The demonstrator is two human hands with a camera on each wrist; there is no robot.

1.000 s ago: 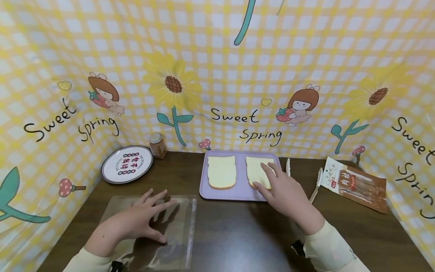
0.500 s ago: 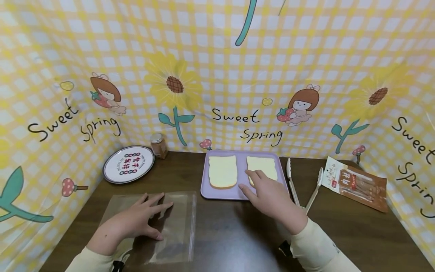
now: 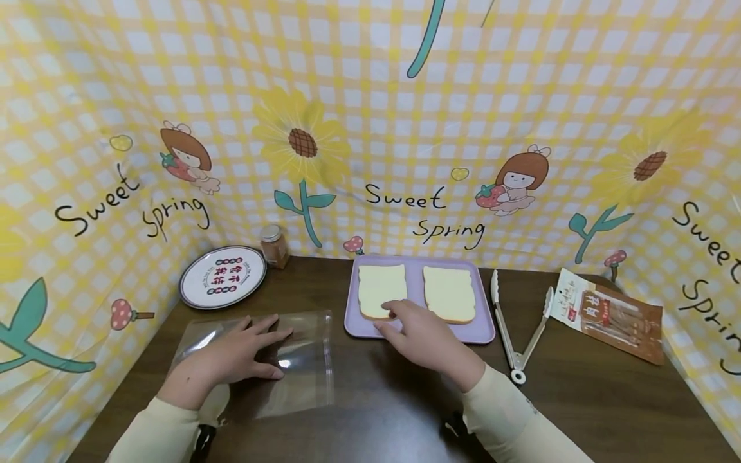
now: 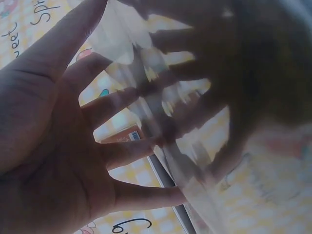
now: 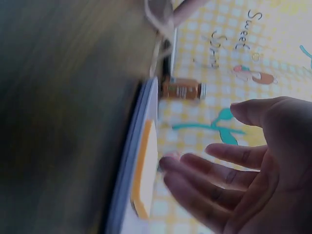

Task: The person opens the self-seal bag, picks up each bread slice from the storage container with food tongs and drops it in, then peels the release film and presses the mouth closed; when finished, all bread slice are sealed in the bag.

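My left hand (image 3: 237, 354) rests with spread fingers on a clear plastic bag (image 3: 312, 386) lying on the table. In the left wrist view its fingertips meet the shiny film (image 4: 200, 190), which mirrors them. To the right is a lilac tray (image 3: 415, 283) bearing a left slice of bread (image 3: 382, 283) and a right slice of bread (image 3: 449, 292). Over the tray's front edge, my right hand (image 3: 425, 341) overlaps the left slice's lower corner. The right wrist view shows that hand (image 5: 248, 170) with relaxed fingers, holding nothing, beside the bread's crust (image 5: 141, 170).
White-tipped tongs (image 3: 503, 328) lie spread just right of the tray, with a brown-and-white food packet (image 3: 619, 318) beyond. At the back left are a printed plate (image 3: 193, 292) and a small lidded jar (image 3: 274, 249). Yellow checked cloth (image 3: 399, 148) walls in the table.
My right hand has moved left, from over the right slice to the left slice's corner, uncovering the tongs. The left hand stays on the bag, whose near edge has shifted away from me.
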